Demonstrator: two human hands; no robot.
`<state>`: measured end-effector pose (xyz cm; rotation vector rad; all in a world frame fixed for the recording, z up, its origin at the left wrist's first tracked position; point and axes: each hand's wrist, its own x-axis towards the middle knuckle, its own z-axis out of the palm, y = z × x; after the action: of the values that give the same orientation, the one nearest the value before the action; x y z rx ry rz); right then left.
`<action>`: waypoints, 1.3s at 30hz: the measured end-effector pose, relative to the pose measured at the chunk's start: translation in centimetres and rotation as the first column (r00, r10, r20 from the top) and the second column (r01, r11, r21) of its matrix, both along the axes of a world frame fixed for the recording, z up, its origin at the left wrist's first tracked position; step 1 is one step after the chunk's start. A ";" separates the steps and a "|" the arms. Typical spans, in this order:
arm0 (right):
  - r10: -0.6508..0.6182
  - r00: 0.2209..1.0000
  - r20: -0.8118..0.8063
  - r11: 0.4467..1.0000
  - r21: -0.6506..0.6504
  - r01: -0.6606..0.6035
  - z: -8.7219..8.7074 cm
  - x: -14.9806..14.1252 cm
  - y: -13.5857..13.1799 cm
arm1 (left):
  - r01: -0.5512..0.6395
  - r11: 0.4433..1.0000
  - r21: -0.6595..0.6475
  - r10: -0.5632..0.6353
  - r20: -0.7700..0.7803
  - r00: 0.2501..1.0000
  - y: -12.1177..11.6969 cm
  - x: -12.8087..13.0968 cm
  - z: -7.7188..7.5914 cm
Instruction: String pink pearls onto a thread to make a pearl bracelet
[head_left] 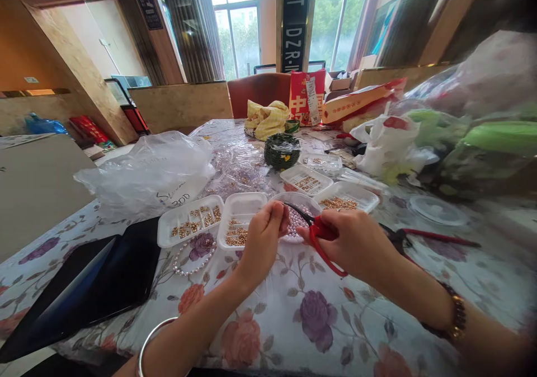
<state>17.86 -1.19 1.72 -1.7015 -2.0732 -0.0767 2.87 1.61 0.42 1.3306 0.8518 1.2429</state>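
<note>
My right hand [350,240] grips red-handled pliers [321,232], their slim dark jaws pointing left toward my other hand. With fingers pinched together, my left hand [268,229] is closed at the jaw tips; whatever it holds is too small or hidden to make out. Below and behind both hands sits a round tub of pale purple beads [297,220], partly covered by them. Just left of my left hand is a white tray of gold beads [238,234]. A pearl-bead bracelet [195,269] lies on the flowered tablecloth [277,321] in front of another gold-bead tray [191,220].
More bead trays [346,197] stand behind the tub. A second red-handled tool [440,237] lies at right near a clear lid [438,210]. A large plastic bag [146,167] and black folder-like object [96,276] are left. A dark green coil [282,151] sits farther back.
</note>
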 end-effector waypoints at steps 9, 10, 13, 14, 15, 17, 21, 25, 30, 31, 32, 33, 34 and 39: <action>-0.005 0.999 0.049 0.998 0.065 0.002 -0.4 -0.1 0.1 | -0.005 1.000 -0.013 0.005 -0.030 1.000 0.1 0.0 -0.1; -0.005 0.999 0.042 0.999 0.053 0.003 -0.4 -0.1 0.1 | -0.004 1.000 -0.016 0.004 -0.025 1.000 0.1 0.0 0.0; -0.006 1.000 0.024 1.000 0.024 0.006 -0.4 -0.1 0.1 | 0.000 1.000 -0.028 0.000 -0.012 1.000 0.0 0.1 0.2; -0.010 1.000 0.022 1.000 0.019 0.010 -0.4 -0.1 0.2 | 0.000 1.000 -0.031 0.000 -0.011 1.000 0.0 0.1 0.2; -0.015 1.000 0.020 1.000 0.017 0.015 -0.4 -0.1 0.2 | -0.001 0.999 -0.033 0.001 -0.012 1.000 0.0 0.1 0.2; -0.015 1.000 0.006 1.000 0.014 0.015 -0.5 0.0 0.2 | -0.003 0.999 -0.041 0.002 -0.016 1.000 0.1 0.1 0.3; -0.004 0.999 -0.050 0.999 0.032 0.005 -0.5 0.1 0.3 | 0.009 0.999 -0.053 -0.011 -0.030 1.000 0.4 0.2 0.4; 0.000 0.997 -0.077 0.999 0.045 0.003 -0.4 0.1 0.5 | 0.020 0.998 -0.058 -0.022 -0.039 0.999 0.8 0.4 0.6; -0.022 0.993 -0.117 0.999 0.038 0.027 -0.1 0.4 0.7 | 0.021 0.995 -0.094 -0.025 -0.037 0.999 1.0 0.9 1.3; -0.027 0.991 -0.131 0.999 0.036 0.032 -0.1 0.5 0.8 | 0.029 0.993 -0.118 -0.033 -0.031 0.999 1.1 1.1 1.5; -0.029 0.989 -0.148 0.999 0.035 0.034 0.0 0.6 0.8 | 0.035 0.990 -0.137 -0.038 -0.026 0.999 1.2 1.3 1.8; -0.028 0.986 -0.167 0.999 0.033 0.034 0.0 0.8 0.9 | 0.036 0.989 -0.147 -0.039 -0.022 0.999 1.3 1.5 2.1; -0.033 0.982 -0.186 0.999 0.028 0.038 0.1 0.9 1.0 | 0.040 0.987 -0.153 -0.044 -0.022 0.999 1.3 1.7 2.4; -0.061 0.964 -0.258 0.998 -0.036 0.054 0.4 1.4 1.1 | 0.081 0.971 -0.226 -0.085 -0.007 0.996 1.6 2.5 3.4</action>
<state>19.30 -0.07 2.08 -1.6889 -1.8410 0.1508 5.41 3.25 3.80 1.1829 0.9109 1.0382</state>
